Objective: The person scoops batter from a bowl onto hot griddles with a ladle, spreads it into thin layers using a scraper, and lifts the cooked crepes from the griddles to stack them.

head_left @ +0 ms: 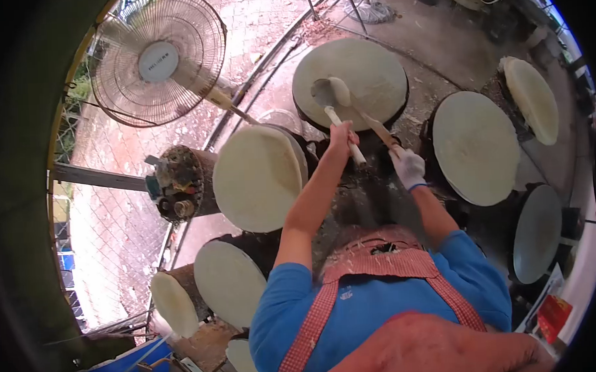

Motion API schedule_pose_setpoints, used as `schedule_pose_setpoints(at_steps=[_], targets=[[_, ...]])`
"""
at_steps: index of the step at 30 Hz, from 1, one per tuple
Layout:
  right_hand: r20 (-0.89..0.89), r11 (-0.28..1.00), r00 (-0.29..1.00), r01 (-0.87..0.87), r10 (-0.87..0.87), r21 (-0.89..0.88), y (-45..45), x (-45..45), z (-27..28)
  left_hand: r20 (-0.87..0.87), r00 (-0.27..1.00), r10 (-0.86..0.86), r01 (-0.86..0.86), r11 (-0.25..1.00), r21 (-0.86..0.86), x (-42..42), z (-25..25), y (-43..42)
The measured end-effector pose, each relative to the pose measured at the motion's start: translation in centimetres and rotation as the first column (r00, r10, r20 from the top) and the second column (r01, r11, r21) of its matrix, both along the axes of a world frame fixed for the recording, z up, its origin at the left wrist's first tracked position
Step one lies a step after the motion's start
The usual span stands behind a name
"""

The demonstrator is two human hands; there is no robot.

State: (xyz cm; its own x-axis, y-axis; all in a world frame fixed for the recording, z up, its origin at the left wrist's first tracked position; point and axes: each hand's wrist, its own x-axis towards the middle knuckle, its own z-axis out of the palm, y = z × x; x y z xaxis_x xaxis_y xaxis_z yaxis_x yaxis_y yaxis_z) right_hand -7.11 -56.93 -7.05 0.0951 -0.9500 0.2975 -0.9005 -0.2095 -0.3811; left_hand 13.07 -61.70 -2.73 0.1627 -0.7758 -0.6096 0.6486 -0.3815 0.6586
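My bare left hand [342, 137] is closed around the pale handle of a ladle [322, 93]. My right hand [409, 166], in a white glove with a blue cuff edge, grips a flat wooden spatula [375, 125]. Both tools reach over a round griddle [379, 66] in front of me, its surface covered by a thin pale layer of batter. Ladle bowl and spatula tip meet or overlap near the griddle's middle; batter seems to be on the spatula's end. I cannot tell whether either touches the surface.
Pale-coated round griddles stand left [254, 181] and right [476, 148], with several more around me. A bare grey griddle [537, 234] sits lower right. A large fan [158, 62] stands upper left, above a cluttered drum [180, 184]. A wire fence runs along the left.
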Motion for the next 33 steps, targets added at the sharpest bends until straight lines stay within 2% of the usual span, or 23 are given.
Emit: schedule_pose_setpoints(at_steps=[1, 2, 3, 4, 5, 7, 8, 9, 11, 13, 14, 17, 18, 20, 21, 22, 23, 24, 26, 29, 31, 32, 33], targets=[[0.082, 0.999, 0.997, -0.006, 0.009, -0.035, 0.5, 0.5, 0.6, -0.389, 0.921, -0.005, 0.029, 0.998, 0.055, 1.2, 0.6, 0.4], [0.098, 0.998, 0.995, -0.006, 0.013, -0.066, 0.8, 0.3, 1.5, -0.714, 0.700, 0.015, 0.073, 0.993, 0.093, 2.9, 1.2, 0.8], [0.116, 0.996, 0.993, -0.013, 0.023, -0.084, 1.9, 0.1, 2.5, -0.842, 0.538, -0.033, 0.123, 0.992, 0.040, 4.9, 0.6, 3.4], [0.103, 0.996, 0.994, -0.039, 0.048, -0.084, 2.8, -0.6, 3.4, -0.235, 0.963, -0.133, 0.086, 0.976, -0.202, 4.9, -0.5, 7.5], [0.106, 0.984, 0.988, -0.094, 0.110, -0.151, 3.8, -1.2, 4.1, -0.243, 0.964, -0.108, 0.058, 0.977, -0.206, 4.7, 1.2, 10.0], [0.096, 0.966, 0.977, -0.171, 0.192, -0.194, 4.8, -0.7, 4.0, -0.195, 0.980, -0.027, 0.049, 0.993, 0.107, 4.1, 5.7, 14.3], [0.191, 0.976, 0.970, -0.115, 0.150, -0.184, 5.5, -0.1, 3.7, -0.394, 0.919, -0.036, 0.097, 0.986, 0.137, 5.0, 4.6, 14.5], [0.279, 0.981, 0.953, -0.066, 0.116, -0.184, 5.9, 0.2, 3.6, -0.581, 0.813, -0.037, 0.066, 0.997, 0.029, 5.2, 3.8, 16.0], [0.278, 0.958, 0.932, -0.171, 0.233, -0.229, 6.9, 0.7, 4.0, -0.860, 0.510, -0.029, 0.023, 1.000, -0.021, 5.9, 3.5, 18.1], [0.625, 0.951, 0.779, -0.230, 0.053, 0.205, 8.7, 1.5, 5.5, -0.872, 0.486, 0.059, -0.075, 0.997, 0.026, 5.2, 4.2, 21.8], [0.623, 0.925, 0.778, -0.293, 0.085, 0.241, 8.8, 2.2, 5.7, -0.873, 0.478, 0.103, -0.119, 0.992, 0.051, 5.2, 4.9, 23.4], [0.756, 0.713, 0.644, -0.585, 0.118, 0.387, 9.3, 4.4, 5.4, -0.546, 0.808, 0.222, -0.273, 0.962, -0.013, 3.0, 5.5, 29.9], [0.785, 0.572, 0.617, -0.628, -0.047, 0.528, 10.0, 5.5, 6.1, -0.436, 0.856, 0.276, -0.312, 0.950, -0.011, 2.1, 5.6, 32.1], [0.802, 0.426, 0.596, -0.734, 0.032, 0.528, 11.5, 6.3, 5.4, -0.073, 0.898, 0.434, -0.439, 0.896, -0.074, -2.3, 5.9, 38.5], [0.809, 0.357, 0.580, -0.779, 0.096, 0.516, 11.8, 6.3, 5.1, -0.067, 0.874, 0.482, -0.486, 0.869, -0.095, -4.5, 5.6, 41.3], [0.783, 0.303, 0.560, -0.822, 0.271, 0.483, 11.6, 6.5, 3.7, -0.197, 0.805, 0.559, -0.577, 0.816, -0.042, -7.1, 5.5, 43.7], [0.782, 0.211, 0.558, -0.830, 0.278, 0.517, 12.2, 7.0, 2.6, -0.331, 0.733, 0.594, -0.629, 0.777, 0.002, -9.0, 5.2, 46.3], [0.772, 0.121, 0.529, -0.844, 0.352, 0.523, 13.8, 7.4, 2.7, -0.320, 0.682, 0.658, -0.691, 0.722, 0.012, -11.4, 4.2, 48.6], [0.737, -0.014, 0.371, -0.889, 0.564, 0.458, 16.0, 8.1, 1.2, -0.509, 0.335, 0.793, -0.882, 0.454, 0.126, -15.9, 2.0, 52.3], [0.677, -0.182, 0.222, -0.863, 0.702, 0.472, 20.9, 10.2, -1.0, -0.427, 0.039, 0.903, -0.958, 0.155, 0.240, -21.9, 1.3, 59.3], [0.482, -0.353, -0.177, -0.884, 0.858, 0.305, 26.2, 10.9, 0.3, -0.445, -0.134, 0.886, -0.966, -0.017, 0.258, -25.7, 1.5, 63.9], [0.478, -0.370, -0.193, -0.876, 0.857, 0.310, 29.5, 10.8, 1.7, -0.446, -0.195, 0.873, -0.965, -0.090, 0.246, -27.4, 1.9, 66.2], [0.501, -0.411, -0.149, -0.783, 0.852, 0.467, 33.2, 10.7, 3.5, -0.449, -0.253, 0.857, -0.959, -0.161, 0.232, -28.9, 2.3, 68.5]])
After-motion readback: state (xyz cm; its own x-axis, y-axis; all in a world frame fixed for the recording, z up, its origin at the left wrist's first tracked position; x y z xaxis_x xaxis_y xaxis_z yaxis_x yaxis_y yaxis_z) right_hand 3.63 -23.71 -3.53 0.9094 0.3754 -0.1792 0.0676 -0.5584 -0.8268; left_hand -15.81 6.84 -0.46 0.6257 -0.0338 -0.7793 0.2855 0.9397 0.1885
